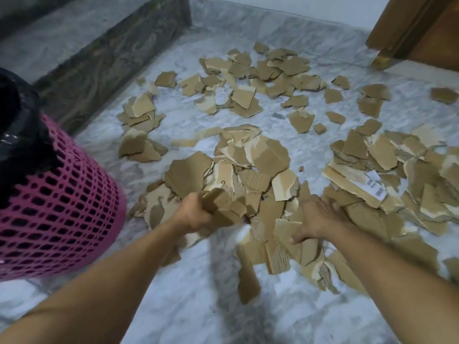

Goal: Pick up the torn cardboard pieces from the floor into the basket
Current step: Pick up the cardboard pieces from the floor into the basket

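Several torn brown cardboard pieces point(260, 155) lie scattered over the marble floor point(198, 294), thickest in the middle and at the right. My left hand point(193, 214) is closed around a bunch of cardboard pieces point(223, 204) just above the near pile. My right hand point(320, 219) lies palm down with fingers spread on more pieces, and it is unclear whether it grips any. At the left stands the pink mesh basket point(57, 207), lined with a black bag point(17, 127), close beside my left forearm.
A dark stone step point(104, 68) runs along the back left, behind the basket. A wooden door and frame point(417, 31) stand at the back right. One piece at the right carries a white label point(375, 187).
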Action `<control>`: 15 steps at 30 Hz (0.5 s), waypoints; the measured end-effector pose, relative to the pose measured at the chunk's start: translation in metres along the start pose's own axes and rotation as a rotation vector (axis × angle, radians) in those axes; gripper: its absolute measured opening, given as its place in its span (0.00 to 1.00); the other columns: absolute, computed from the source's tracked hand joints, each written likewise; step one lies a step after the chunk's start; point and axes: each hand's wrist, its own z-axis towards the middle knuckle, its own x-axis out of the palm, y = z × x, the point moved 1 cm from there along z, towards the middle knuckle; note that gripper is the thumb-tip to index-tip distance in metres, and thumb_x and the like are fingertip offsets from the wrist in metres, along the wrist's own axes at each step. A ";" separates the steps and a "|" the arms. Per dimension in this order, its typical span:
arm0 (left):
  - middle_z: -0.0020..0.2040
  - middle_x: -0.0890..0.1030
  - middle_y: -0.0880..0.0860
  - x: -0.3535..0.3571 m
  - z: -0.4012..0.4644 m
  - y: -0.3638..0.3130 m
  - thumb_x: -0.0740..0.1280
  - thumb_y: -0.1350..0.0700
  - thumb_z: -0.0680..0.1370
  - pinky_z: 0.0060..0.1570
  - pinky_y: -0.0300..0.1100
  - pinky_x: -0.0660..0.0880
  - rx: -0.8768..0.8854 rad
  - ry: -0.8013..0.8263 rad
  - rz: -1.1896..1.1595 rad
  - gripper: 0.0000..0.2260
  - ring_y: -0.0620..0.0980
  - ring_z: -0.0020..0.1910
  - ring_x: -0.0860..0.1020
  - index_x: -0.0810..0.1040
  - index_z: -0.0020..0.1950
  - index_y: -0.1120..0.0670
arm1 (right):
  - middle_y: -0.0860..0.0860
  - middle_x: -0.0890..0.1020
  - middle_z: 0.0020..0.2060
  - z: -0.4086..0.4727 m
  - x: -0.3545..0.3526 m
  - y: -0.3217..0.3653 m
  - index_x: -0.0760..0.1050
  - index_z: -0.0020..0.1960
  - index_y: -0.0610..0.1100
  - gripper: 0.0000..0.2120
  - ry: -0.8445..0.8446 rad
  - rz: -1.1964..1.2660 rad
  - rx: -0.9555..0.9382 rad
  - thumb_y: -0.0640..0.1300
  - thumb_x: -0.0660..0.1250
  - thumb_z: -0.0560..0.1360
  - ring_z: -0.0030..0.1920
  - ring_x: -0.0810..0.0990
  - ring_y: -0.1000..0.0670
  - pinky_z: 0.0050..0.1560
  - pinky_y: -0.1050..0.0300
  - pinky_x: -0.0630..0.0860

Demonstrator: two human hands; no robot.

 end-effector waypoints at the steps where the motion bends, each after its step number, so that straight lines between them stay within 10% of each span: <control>1: 0.34 0.77 0.50 -0.005 0.001 -0.001 0.72 0.64 0.67 0.27 0.34 0.70 -0.020 -0.002 -0.021 0.07 0.45 0.32 0.75 0.78 0.41 0.55 | 0.43 0.69 0.67 0.002 -0.006 0.003 0.73 0.55 0.48 0.35 -0.003 -0.024 -0.038 0.64 0.80 0.56 0.65 0.66 0.42 0.60 0.48 0.67; 5: 0.27 0.73 0.49 -0.022 0.006 0.001 0.69 0.68 0.65 0.20 0.29 0.67 -0.112 -0.002 -0.124 0.08 0.39 0.21 0.71 0.75 0.34 0.56 | 0.48 0.81 0.48 0.019 -0.034 0.009 0.75 0.46 0.46 0.27 0.077 0.091 -0.138 0.58 0.83 0.56 0.46 0.78 0.48 0.45 0.55 0.76; 9: 0.30 0.75 0.50 -0.032 0.015 0.013 0.68 0.63 0.62 0.27 0.36 0.71 -0.166 -0.115 -0.183 0.05 0.49 0.31 0.75 0.77 0.36 0.57 | 0.48 0.79 0.34 0.038 -0.055 0.025 0.77 0.36 0.41 0.25 -0.064 0.184 -0.233 0.58 0.83 0.54 0.38 0.79 0.47 0.36 0.55 0.71; 12: 0.46 0.79 0.55 -0.033 0.022 0.027 0.71 0.64 0.69 0.41 0.39 0.75 -0.240 -0.234 -0.205 0.18 0.54 0.48 0.78 0.76 0.58 0.57 | 0.46 0.77 0.52 0.053 -0.056 0.041 0.80 0.53 0.40 0.34 -0.168 0.351 -0.226 0.59 0.83 0.56 0.54 0.77 0.45 0.53 0.53 0.75; 15: 0.73 0.61 0.57 -0.039 0.026 0.043 0.75 0.46 0.68 0.65 0.55 0.67 -0.407 -0.396 0.080 0.39 0.61 0.70 0.63 0.62 0.74 0.50 | 0.46 0.65 0.70 0.072 -0.042 0.045 0.71 0.69 0.46 0.49 -0.225 0.452 -0.128 0.66 0.80 0.54 0.71 0.65 0.40 0.67 0.41 0.69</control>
